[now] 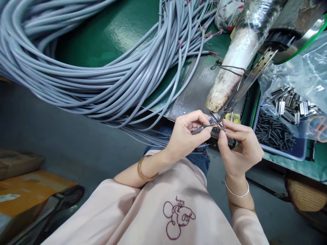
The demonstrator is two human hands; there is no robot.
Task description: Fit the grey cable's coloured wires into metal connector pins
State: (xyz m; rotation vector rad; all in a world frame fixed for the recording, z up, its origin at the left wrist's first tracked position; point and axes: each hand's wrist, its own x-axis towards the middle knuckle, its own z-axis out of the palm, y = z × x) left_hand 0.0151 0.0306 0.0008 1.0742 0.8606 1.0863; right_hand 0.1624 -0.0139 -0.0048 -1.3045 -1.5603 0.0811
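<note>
My left hand point(187, 132) is closed in a pinch on the stripped end of a grey cable point(197, 130). Thin coloured wires, green and red among them, fan out from it towards the right. Thumb and fingertips of my right hand point(238, 143) are closed on a small metal connector point(220, 125), partly hidden by the fingers. The wire ends meet the connector between both hands. Just above, the narrow tip of a slanted metal rod, like a soldering iron point(245, 81), reaches down to this spot. Beside it slants a white plastic-wrapped tube point(232, 64) with a scorched end.
A thick bundle of grey cables point(107, 80) covers the green table's left side. At right, a blue tray point(301, 153) holds short black tubes point(274, 134) and a bag of metal connectors point(288, 103). A dark metal plate point(194, 85) lies under the tube. Cardboard boxes point(33, 190) stand lower left.
</note>
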